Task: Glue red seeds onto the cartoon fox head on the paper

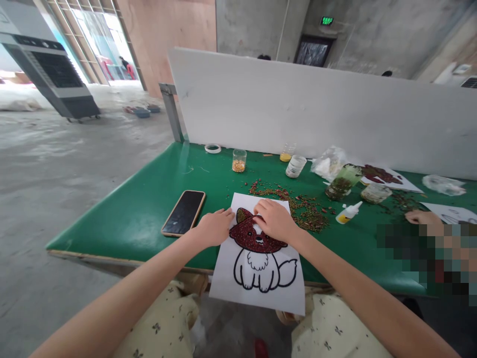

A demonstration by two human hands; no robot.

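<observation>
A white sheet of paper [223, 278] with a black-outlined fox drawing hangs partly over the table's near edge. Dark red bits, perhaps beans, cover most of the fox's head [246, 242]; greenish ones fill its left ear. The body and tail are bare white. My left hand [215, 227] lies at the sheet's left edge, fingers stretched towards it. Above the fox's forehead, my right hand [275, 220] has its fingers bent down and drawn together; whatever is between the fingertips is hidden. Loose green and red beans [311, 216] are scattered just beyond the sheet.
A phone [184, 213] lies left on the green table [122, 214]. Behind stand a cup of yellow kernels [239, 161], a jar [296, 166] and a tipped green container [345, 181]. A glue bottle [348, 213] lies right, near another person's hand [423, 219]. A white partition [298, 104] borders the back.
</observation>
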